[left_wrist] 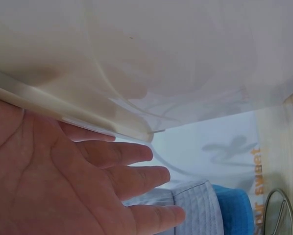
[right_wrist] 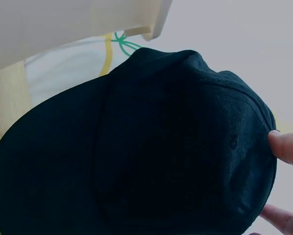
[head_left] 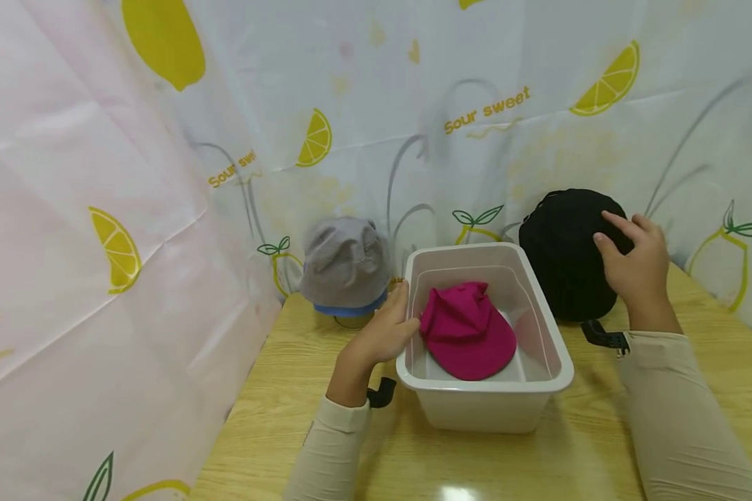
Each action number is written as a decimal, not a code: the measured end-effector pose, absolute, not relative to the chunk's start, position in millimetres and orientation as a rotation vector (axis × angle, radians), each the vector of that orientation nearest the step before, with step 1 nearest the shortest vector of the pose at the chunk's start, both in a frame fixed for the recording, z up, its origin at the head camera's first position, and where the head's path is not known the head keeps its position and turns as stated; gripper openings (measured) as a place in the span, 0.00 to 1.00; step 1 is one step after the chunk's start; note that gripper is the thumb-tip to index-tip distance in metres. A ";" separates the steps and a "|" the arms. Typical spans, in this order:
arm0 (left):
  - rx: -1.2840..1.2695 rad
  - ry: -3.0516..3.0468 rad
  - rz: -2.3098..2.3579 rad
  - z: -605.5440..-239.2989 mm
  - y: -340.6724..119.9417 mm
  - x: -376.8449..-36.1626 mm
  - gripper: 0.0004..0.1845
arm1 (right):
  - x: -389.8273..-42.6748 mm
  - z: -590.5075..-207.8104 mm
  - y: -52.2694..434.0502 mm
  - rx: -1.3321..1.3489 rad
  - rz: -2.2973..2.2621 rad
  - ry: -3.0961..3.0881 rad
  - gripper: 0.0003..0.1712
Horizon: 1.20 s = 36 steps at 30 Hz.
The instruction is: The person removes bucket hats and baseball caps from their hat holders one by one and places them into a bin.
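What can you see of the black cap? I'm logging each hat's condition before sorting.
The black cap is a dark, matte fabric baseball cap with stitched crown panels, a small eyelet and a curved brim, as the right wrist view shows. It looks clean and holds its domed shape. It stands on the wooden table against the lemon-print backdrop, just right of the white bin. The right hand rests on its crown, fingertips touching the fabric. A black strap shows on the table below it.
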<state>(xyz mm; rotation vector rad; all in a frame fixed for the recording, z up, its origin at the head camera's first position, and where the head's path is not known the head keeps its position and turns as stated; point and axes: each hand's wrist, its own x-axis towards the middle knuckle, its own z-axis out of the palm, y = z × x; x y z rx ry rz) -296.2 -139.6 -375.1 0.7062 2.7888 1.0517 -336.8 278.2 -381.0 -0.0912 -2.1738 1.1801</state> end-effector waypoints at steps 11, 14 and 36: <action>0.697 2.791 1.048 -374.9 -139.4 -296.1 0.48 | -341.7 -383.2 275.9 -0.098 1.174 -2.149 0.28; 0.700 2.795 1.058 -374.1 -139.5 -297.1 0.47 | -343.3 -383.0 274.8 -0.106 1.188 -2.125 0.28; 0.714 2.772 1.090 -376.6 -139.8 -298.9 0.48 | -351.3 -388.2 272.6 -0.214 1.198 -1.983 0.23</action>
